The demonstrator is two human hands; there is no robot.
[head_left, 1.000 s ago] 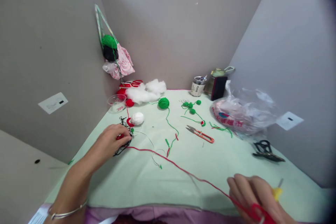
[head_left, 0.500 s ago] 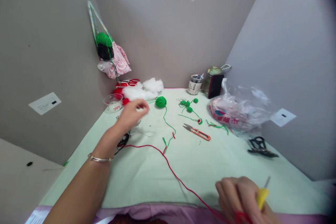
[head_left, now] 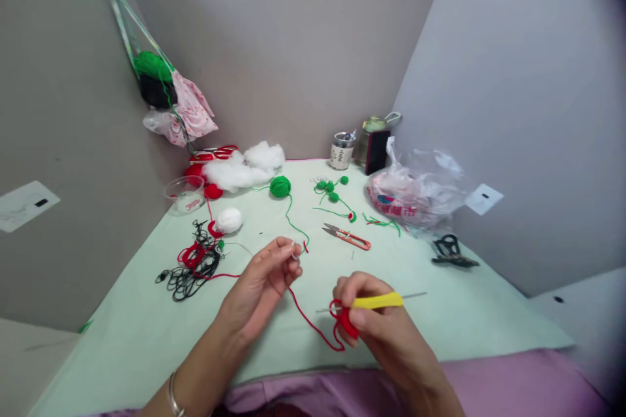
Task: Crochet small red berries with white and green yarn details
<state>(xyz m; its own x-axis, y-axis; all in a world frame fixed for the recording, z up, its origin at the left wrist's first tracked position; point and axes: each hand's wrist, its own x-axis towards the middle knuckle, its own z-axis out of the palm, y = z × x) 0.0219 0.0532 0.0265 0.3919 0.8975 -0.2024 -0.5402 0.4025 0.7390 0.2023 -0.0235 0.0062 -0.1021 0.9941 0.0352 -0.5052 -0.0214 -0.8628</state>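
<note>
Crochet hook [head_left: 379, 301] and red crochet piece [head_left: 349, 326] in right hand [head_left: 379, 314], above desk [head_left: 482, 313].
Right hand grips both, hook apparently through a loop, presumably to secure the stitch; left hand [head_left: 261, 283] pinches a small pale item [head_left: 294, 250], unidentifiable. Versus half a second earlier, left hand has moved off the white yarn ball [head_left: 229, 221] towards the right, exposing more black yarn [head_left: 182, 283].

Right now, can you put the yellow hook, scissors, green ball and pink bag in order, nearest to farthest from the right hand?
1. Yellow hook: held in the right hand.
2. Scissors: lying just beyond that hand.
3. Green ball: farther back, toward the left.
4. Pink bag: hanging up, far left.
</note>
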